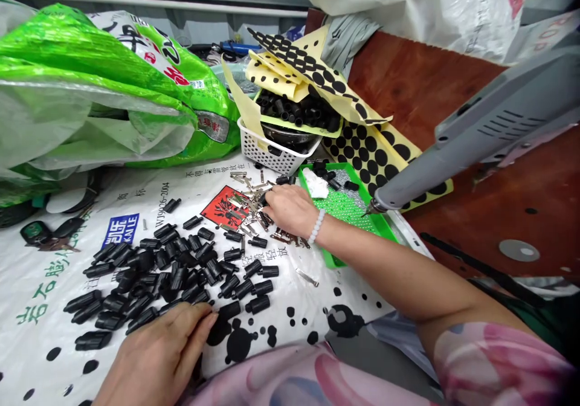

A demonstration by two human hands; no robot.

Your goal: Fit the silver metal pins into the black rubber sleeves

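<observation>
Okay, so the black caps (177, 278) are lying in a loose heap on the white sheet (312, 306), mostly on their sides. I'm guessing they're plastic or rubber, light and fairly stiff, so I'm not worrying about breaking any. They're looking smooth and round and are probably wanting to roll, so I'd be taking hold around the fat barrel, not the skinny nub. Further right, the metal clips (248, 205) are sitting in a tangled pile, with a stray one lying apart, nearer me. They're looking thin, surely weighing next to nothing, likely a bit slippery, so I'd be pinching one across its flat middle.

As for hands: my left hand (156, 339) is resting low at the near edge of the caps, back up, thumb and index lying close together; I'm not able to tell whether they're pinching anything. My right hand (290, 209) is reaching over the clips, palm down, fingers curling in, forearm crossing the green tray (333, 264). Its fingertips are hiding, so I'm not telling whether it's gripping one.
</observation>
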